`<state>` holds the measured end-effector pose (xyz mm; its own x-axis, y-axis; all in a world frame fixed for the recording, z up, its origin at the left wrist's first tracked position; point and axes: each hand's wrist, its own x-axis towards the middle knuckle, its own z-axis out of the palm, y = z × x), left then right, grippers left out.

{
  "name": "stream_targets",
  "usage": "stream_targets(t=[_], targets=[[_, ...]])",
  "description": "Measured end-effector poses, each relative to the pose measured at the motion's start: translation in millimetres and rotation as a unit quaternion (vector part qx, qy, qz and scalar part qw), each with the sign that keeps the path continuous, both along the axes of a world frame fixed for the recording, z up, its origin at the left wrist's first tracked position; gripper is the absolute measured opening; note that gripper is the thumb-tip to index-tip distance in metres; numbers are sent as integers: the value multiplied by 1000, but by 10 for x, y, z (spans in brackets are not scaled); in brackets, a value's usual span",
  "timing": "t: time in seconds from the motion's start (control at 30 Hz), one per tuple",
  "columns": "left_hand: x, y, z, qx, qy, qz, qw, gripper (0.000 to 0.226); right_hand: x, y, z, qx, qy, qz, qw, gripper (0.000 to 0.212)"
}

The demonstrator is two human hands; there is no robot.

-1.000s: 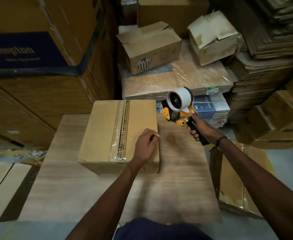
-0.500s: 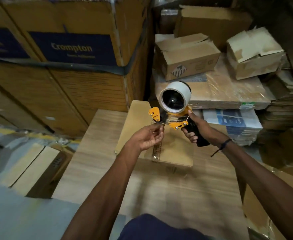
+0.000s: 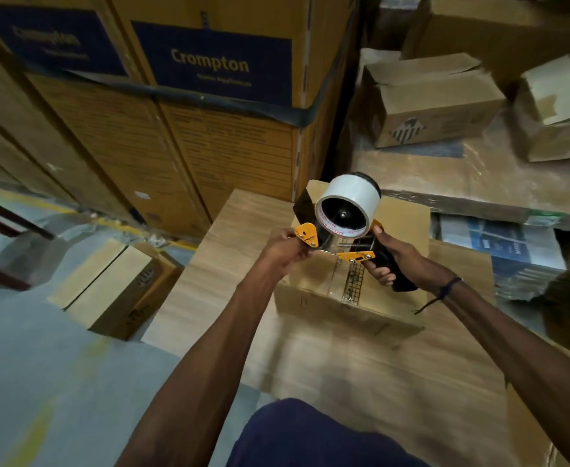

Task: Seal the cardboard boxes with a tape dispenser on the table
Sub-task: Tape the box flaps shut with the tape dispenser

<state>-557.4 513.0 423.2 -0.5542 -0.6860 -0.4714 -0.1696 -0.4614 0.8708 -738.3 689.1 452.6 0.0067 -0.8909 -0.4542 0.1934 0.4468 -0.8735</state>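
head view, left to right: left hand (image 3: 285, 251) has left the box (image 3: 313, 298) and now pinches the dispenser (image 3: 340, 217) front; right hand (image 3: 401, 261) grips its handle. box sits on surface (image 3: 216, 288) at 6 o'clock below dispenser; likely freeing tape.

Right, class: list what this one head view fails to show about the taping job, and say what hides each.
- Far end of the cardboard box: hidden behind the tape dispenser and both hands.
- Tape's loose end: too small to tell whether the left hand pinches it or only the front plate.
- Dispenser handle: wrapped by the right hand.
- Table: near edge cut off by the person's body.
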Motion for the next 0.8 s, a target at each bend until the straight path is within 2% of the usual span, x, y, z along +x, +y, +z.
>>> stream_targets(t=[0.07, 0.17, 0.23, 0.37, 0.47, 0.57, 0.7, 0.8], targets=[[-7, 20, -52, -59, -26, 4, 998, 23, 21, -6, -34, 4, -5, -1, 1000, 81], [3, 78, -128, -75, -31, 4, 997, 18, 41, 0, -110, 2, -24, -5, 1000, 81], [27, 110, -161, -43, -29, -3, 999, 19, 43, 10, -156, 2, -32, -7, 999, 81], [47, 175, -169, 88, -21, -5, 996, 23, 88, 33, -163, -18, -21, 2, 1000, 82], [49, 153, -194, 118, -27, -9, 993, 24, 184, 34, -124, -30, -22, -4, 999, 85], [85, 90, -208, 91, -35, 9, 995, 21, 216, 39, -140, -34, -22, -11, 999, 84], [123, 103, -234, 22, -47, 36, 998, 41, 281, 43, -205, -12, -56, -4, 998, 71], [168, 61, -223, -24, -55, 34, 998, 23, 273, 47, -164, -21, -56, 1, 998, 67]])
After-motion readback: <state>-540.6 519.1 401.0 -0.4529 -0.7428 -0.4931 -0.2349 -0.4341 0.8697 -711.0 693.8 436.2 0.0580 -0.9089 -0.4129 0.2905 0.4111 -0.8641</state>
